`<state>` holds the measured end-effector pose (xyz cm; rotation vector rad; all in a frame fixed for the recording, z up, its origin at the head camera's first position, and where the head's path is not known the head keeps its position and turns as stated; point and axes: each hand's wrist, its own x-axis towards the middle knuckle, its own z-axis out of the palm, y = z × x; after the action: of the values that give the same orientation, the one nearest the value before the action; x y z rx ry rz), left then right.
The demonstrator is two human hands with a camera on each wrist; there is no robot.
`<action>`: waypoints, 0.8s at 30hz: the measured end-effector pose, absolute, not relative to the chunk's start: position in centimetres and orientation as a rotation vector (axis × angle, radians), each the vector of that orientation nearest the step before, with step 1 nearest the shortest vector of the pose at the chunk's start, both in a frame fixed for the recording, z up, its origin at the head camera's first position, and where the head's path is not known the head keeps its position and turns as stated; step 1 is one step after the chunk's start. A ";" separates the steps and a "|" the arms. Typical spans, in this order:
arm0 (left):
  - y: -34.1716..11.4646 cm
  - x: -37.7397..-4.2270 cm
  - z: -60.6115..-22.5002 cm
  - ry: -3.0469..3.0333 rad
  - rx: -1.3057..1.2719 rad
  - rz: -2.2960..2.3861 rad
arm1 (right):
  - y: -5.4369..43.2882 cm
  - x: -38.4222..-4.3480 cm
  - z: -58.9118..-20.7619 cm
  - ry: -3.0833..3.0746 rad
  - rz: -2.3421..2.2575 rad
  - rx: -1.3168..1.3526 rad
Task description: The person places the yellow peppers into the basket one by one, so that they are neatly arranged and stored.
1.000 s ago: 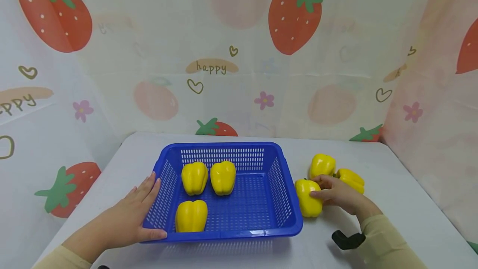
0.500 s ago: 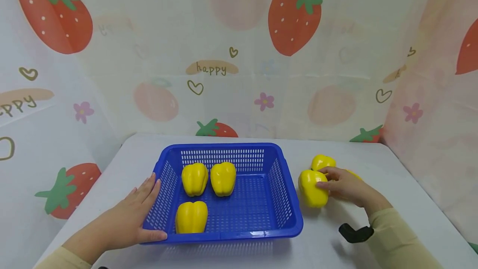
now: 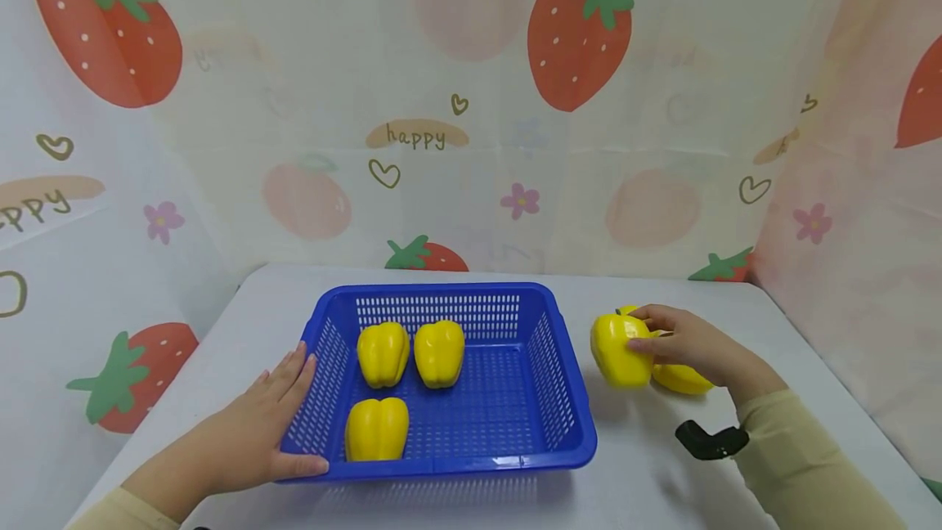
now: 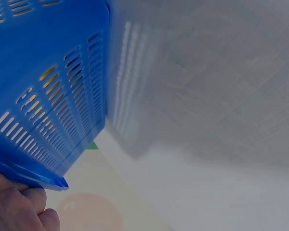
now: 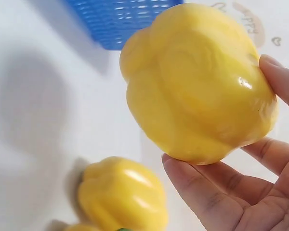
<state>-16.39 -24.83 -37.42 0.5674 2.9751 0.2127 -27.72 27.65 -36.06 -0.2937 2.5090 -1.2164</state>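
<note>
In the head view, my right hand (image 3: 688, 346) holds a yellow bell pepper (image 3: 621, 354) above the table, right of the blue basket (image 3: 456, 471). The right wrist view shows the thumb on one side of this bell pepper (image 5: 197, 86) and fingertips against the other. My left hand (image 3: 246, 432) rests at the basket's left front corner, fingers straight along the left rim and thumb on the front rim. Inside the basket stand three yellow bell peppers: one at back left (image 3: 383, 355), one beside it (image 3: 439, 354), one at front left (image 3: 377, 429).
On the white table (image 3: 618, 489), another yellow bell pepper (image 3: 680, 380) lies below the right hand, and one (image 3: 628, 309) behind the held one is mostly hidden. A strawberry-print cloth (image 3: 456, 47) stands behind the table and along both sides.
My right hand has lifted the bell pepper off the table beside the basket, moving it up and slightly right in the head view. The left hand and basket have stayed put.
</note>
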 end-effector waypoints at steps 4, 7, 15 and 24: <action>-24.8 -16.3 -37.4 2.970 0.556 0.223 | 27.4 -27.9 -34.8 2.535 -1.192 -0.330; -24.8 -16.3 -37.4 2.967 0.555 0.231 | 27.1 -27.9 -33.7 2.551 -1.180 -0.365; -24.8 -16.3 -37.5 2.974 0.553 0.223 | 25.4 -28.0 -31.5 2.568 -1.177 -0.538; -24.9 -16.4 -37.6 2.975 0.555 0.231 | 22.1 -28.0 -30.5 2.534 -1.164 -0.608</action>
<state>-16.35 -24.90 -37.56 0.5551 2.9751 0.2312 -28.04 22.10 -30.46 -0.6082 2.5336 -1.1643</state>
